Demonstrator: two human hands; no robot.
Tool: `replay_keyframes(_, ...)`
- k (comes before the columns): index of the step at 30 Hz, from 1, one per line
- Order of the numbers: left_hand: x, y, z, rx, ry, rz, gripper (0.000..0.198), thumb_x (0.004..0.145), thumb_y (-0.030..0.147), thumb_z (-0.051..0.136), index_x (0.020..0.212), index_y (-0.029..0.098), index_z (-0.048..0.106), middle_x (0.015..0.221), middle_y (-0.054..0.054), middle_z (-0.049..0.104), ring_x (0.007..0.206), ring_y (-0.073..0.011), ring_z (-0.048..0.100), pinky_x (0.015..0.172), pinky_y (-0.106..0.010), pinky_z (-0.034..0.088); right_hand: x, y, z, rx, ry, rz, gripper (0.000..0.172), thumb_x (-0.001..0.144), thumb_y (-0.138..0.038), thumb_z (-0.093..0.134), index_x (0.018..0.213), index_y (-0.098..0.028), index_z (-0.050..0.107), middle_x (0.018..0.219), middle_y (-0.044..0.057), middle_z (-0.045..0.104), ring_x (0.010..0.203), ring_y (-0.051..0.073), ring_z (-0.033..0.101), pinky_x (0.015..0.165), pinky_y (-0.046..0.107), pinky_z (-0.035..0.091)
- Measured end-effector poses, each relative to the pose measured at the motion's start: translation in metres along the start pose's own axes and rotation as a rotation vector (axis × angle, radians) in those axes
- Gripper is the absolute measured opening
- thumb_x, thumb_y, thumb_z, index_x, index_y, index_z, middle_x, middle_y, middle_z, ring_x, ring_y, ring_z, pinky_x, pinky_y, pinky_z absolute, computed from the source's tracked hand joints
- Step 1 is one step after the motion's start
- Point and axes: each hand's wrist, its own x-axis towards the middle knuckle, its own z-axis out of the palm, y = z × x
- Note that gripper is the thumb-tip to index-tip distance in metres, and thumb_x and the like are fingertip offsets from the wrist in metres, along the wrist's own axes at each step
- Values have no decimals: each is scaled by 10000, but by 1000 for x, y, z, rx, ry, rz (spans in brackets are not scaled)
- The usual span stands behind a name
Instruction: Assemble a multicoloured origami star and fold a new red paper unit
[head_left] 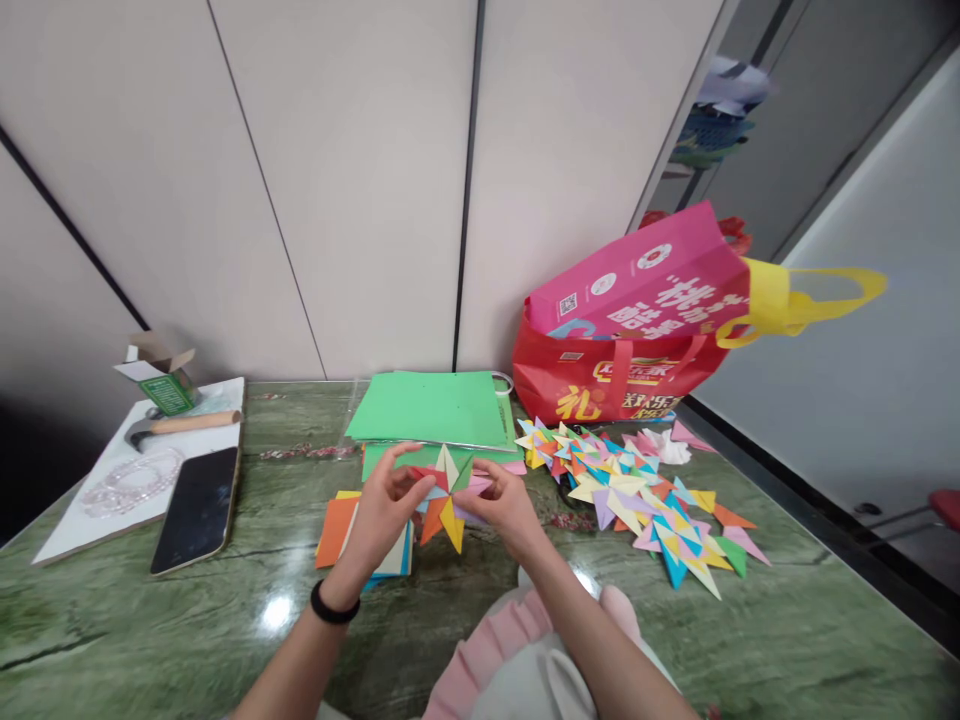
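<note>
Between my two hands, just above the green marbled table (285, 620), is a multicoloured origami star (447, 492) with pointed paper arms in yellow, orange, red, cream, green and purple. My left hand (386, 500) pinches its left side between thumb and fingers. On the other side, my right hand (506, 502) grips the purple and green points. Partly hidden under my left hand lies a stack of coloured paper squares (337, 530). A heap of folded paper stars (637, 490) spreads over the table to the right of my hands.
Green paper sheets (427, 405) lie behind my hands. A red gift bag (600, 375) holding a pink bag (637, 270) stands back right. On the left are a phone (196, 510), a hammer (184, 425), a small box (166, 385) and a white board (82, 510).
</note>
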Motion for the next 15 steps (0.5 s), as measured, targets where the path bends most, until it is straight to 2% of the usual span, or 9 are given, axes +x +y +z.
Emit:
replay_keyframes(2, -1, 0, 0, 32, -33, -18, 364, 669, 370, 656, 947, 184, 513, 727, -12, 654, 540, -145, 604, 386, -223, 480, 1, 1, 2, 117, 9, 19, 524, 502, -335, 777, 961, -173, 585, 721, 6, 662, 562, 140, 569, 560, 262, 458)
replay_keyframes(6, -4, -2, 7, -21, 44, -78, 330, 615, 371, 699, 822, 192, 514, 745, -9, 670, 632, -177, 644, 458, -269, 543, 0, 3, 6, 222, 59, 9, 444, 547, -421, 744, 876, -154, 612, 811, 53, 674, 708, 191, 613, 654, 304, 476)
replay_keyframes(10, -6, -3, 15, -81, 88, -114, 336, 587, 370, 711, 790, 182, 521, 692, -8, 669, 644, -195, 651, 474, -310, 563, -2, 2, 8, 88, 110, -26, 369, 625, -458, 679, 798, -135, 636, 698, 22, 636, 589, 142, 548, 553, 249, 427)
replay_keyframes(15, -6, -2, 18, -50, 129, -85, 269, 574, 318, 714, 729, 163, 557, 667, -16, 670, 624, -192, 650, 442, -282, 557, -4, 1, 6, 4, 121, -62, 304, 629, -409, 680, 740, -130, 636, 613, -10, 578, 515, 101, 453, 500, 220, 358)
